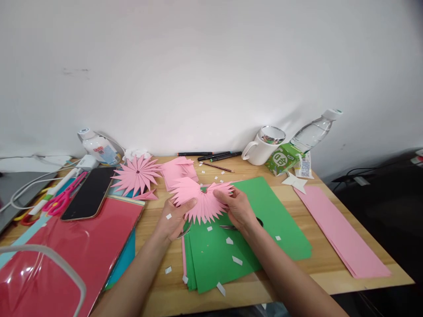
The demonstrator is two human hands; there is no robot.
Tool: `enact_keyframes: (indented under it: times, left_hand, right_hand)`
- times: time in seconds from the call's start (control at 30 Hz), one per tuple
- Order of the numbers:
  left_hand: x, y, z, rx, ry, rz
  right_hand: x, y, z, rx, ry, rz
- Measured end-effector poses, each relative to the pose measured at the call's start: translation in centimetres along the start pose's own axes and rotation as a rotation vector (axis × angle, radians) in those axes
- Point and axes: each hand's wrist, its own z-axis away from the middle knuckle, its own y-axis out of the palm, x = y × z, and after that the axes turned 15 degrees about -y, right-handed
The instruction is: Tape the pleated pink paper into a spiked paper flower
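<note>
Between my two hands I hold a pink folded paper fan (pixel 203 203), spread wide with pointed tips and a gap at its top centre. My left hand (pixel 175 215) pinches its left side, thumb on top. On the right side, my right hand (pixel 239 207) grips it the same way. Below it lies a stack of green paper (pixel 228 264). Scissors (pixel 228 227) rest on the green sheets, partly hidden by my right wrist. A finished-looking pink paper pinwheel (pixel 137 174) sits to the left, near pink paper squares (pixel 176 171).
A phone (pixel 88 193) lies on red paper (pixel 76 251) at left, beside pink scissors (pixel 64 193). Markers (pixel 220 156) and a pencil (pixel 218 167) lie along the wall. A white mug (pixel 262 147), green box (pixel 282 158) and water bottle (pixel 312 134) stand behind pink strips (pixel 343 233).
</note>
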Motion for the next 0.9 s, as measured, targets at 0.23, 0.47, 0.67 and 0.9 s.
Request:
enact_keyframes:
  times: [0.23, 0.47, 0.67, 0.9]
  left_hand:
    - [0.0, -0.2, -0.1, -0.014, -0.006, -0.009]
    - [-0.1, 0.1, 0.1, -0.004, -0.005, -0.013]
    - [0.0, 0.3, 0.2, -0.011, -0.003, -0.018]
    - [0.2, 0.2, 0.2, 0.006, 0.010, -0.019]
  right_hand:
    - [-0.5, 0.1, 0.2, -0.003, -0.008, -0.015]
    - [-0.7, 0.2, 0.3, 0.007, -0.029, -0.012]
    - [-1.1, 0.0, 0.5, -0.007, -0.080, 0.024]
    - [-0.9, 0.0, 0.6, 0.001, -0.082, 0.049]
